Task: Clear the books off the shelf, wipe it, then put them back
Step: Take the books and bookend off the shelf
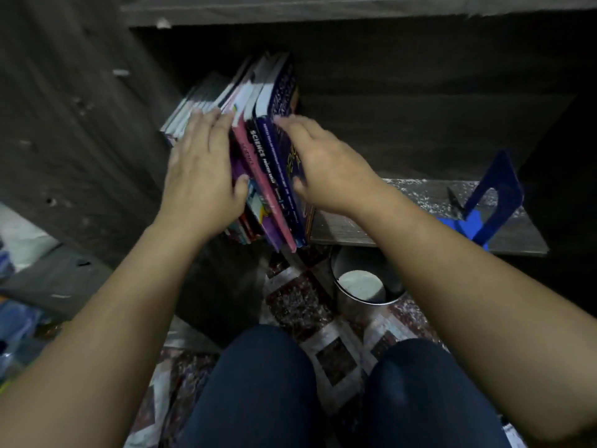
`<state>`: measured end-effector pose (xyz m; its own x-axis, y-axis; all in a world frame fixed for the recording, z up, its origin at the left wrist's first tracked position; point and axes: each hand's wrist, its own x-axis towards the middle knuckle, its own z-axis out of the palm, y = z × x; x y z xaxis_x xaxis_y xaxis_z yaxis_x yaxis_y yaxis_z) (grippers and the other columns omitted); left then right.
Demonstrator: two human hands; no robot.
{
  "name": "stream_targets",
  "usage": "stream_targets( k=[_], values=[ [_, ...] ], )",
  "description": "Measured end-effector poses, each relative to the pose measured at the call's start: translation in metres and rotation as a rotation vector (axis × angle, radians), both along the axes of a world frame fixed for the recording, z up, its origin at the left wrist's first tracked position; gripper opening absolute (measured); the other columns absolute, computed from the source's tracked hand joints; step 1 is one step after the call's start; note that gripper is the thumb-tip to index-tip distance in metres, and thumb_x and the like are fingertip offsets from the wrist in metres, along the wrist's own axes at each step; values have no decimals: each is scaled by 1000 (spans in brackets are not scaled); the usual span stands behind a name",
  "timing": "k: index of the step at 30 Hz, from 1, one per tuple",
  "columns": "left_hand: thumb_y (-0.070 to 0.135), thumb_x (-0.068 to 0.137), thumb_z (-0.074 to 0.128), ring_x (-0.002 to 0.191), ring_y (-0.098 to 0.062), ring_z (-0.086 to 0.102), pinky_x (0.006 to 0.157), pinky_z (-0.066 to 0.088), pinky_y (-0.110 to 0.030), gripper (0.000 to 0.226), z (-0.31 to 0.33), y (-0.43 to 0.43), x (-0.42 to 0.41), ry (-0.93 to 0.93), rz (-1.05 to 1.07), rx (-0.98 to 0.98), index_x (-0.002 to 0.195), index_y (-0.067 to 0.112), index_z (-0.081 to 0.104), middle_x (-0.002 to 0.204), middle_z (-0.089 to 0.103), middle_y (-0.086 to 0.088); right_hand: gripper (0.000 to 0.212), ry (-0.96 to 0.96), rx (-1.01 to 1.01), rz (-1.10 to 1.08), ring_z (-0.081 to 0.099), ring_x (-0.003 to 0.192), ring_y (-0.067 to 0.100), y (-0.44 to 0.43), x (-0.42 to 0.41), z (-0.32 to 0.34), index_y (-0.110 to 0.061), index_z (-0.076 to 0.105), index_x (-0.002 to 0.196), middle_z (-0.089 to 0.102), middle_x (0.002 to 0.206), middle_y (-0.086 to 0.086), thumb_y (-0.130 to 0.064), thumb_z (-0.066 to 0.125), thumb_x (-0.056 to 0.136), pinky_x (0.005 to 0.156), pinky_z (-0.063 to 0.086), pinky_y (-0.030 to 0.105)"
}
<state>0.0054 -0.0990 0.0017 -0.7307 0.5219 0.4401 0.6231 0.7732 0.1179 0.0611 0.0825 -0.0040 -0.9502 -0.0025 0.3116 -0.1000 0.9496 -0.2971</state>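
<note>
Looking down past dark-blue trousered knees and patterned maroon-and-white floor tiles; round steel bucket just under the shelf. Beyond, left hand laid flat against the leaning row of thin paperback books, thumb on the spines; right hand pressed flat on the outer dark-blue cover. Neither clenched, bundle squeezed between the palms.

Row at left end of dark wood-grain shelf board (front edge dust-speckled, so probably clearing, wiping not yet done). Next: firm, even squeeze, level lift out.

Blue metal bookend well apart, right.

Legible: "SCIENCE PROCESS SKILLS"; yellow cover lettering mostly hidden.
</note>
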Motion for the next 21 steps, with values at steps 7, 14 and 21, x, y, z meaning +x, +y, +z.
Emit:
stream_targets(
  k=[7, 14, 21],
  values=[
    [14, 84, 66, 147, -21, 11, 118, 7, -31, 81, -11, -3, -9, 44, -46, 79, 151, 12, 20, 155, 24, -6, 87, 66, 76, 34, 22, 145, 22, -6, -32, 5, -28, 18, 152, 10, 161, 3, -6, 66, 83, 109, 33, 46],
    [13, 84, 67, 148, -22, 9, 118, 4, -30, 82, -15, -3, -11, 46, -60, 102, 151, 11, 18, 156, 23, -7, 59, 158, 103, 3, 23, 145, 25, 5, -35, 17, -15, 35, 143, 26, 157, 6, -16, 60, 90, 114, 28, 44],
    [21, 79, 72, 146, -25, 14, 119, 18, -43, 86, -13, 1, -9, 10, -40, 103, 148, 9, 21, 152, 26, -10, 52, 173, 221, 25, 53, 103, 30, 22, -30, 30, -16, 39, 136, 46, 125, 12, -25, 60, 88, 69, 41, 38]
  ],
)
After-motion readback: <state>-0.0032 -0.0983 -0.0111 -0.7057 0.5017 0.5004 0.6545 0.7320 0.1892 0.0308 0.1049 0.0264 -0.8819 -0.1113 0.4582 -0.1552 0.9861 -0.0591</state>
